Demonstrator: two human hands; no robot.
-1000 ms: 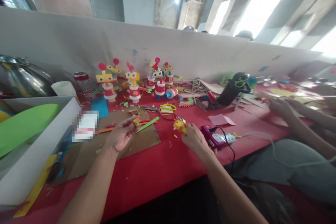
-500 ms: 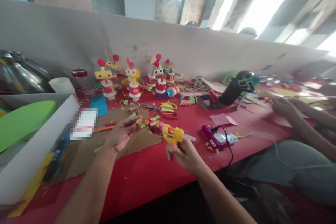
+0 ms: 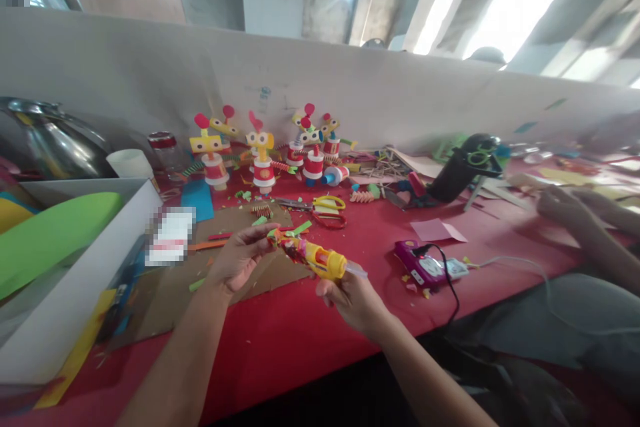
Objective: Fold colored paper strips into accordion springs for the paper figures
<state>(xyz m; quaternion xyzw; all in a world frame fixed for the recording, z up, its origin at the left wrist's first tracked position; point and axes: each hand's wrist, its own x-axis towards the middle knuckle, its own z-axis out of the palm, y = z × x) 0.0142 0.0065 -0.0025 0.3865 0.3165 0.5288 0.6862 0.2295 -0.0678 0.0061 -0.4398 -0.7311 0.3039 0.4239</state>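
Note:
My right hand (image 3: 353, 297) is wrapped round the handle of a yellow hot glue gun (image 3: 325, 260). A clear glue stick (image 3: 357, 270) pokes out of its back end on the right. The gun points left, and its nozzle end is covered in a crust of red, orange and green bits. At that end, the fingertips of my left hand (image 3: 243, 257) pinch the coloured clump at the tip. Beneath the gun lies a brown cardboard sheet (image 3: 170, 307) with paper strips on it. Scissors (image 3: 327, 207) with yellow and red handles lie just beyond.
Several paper-cup figures (image 3: 263, 173) stand along the white partition. On the left are a white box (image 3: 75, 280), a steel kettle (image 3: 55, 140) and a paper cup (image 3: 131, 165). A purple power strip (image 3: 420, 265) and black holder (image 3: 457, 170) stand right. Another person's hands (image 3: 565, 210) are further right.
The view has shifted slightly, so the table's things appear further right. The glue gun's rear end has tipped down a little. Both hands keep their hold.

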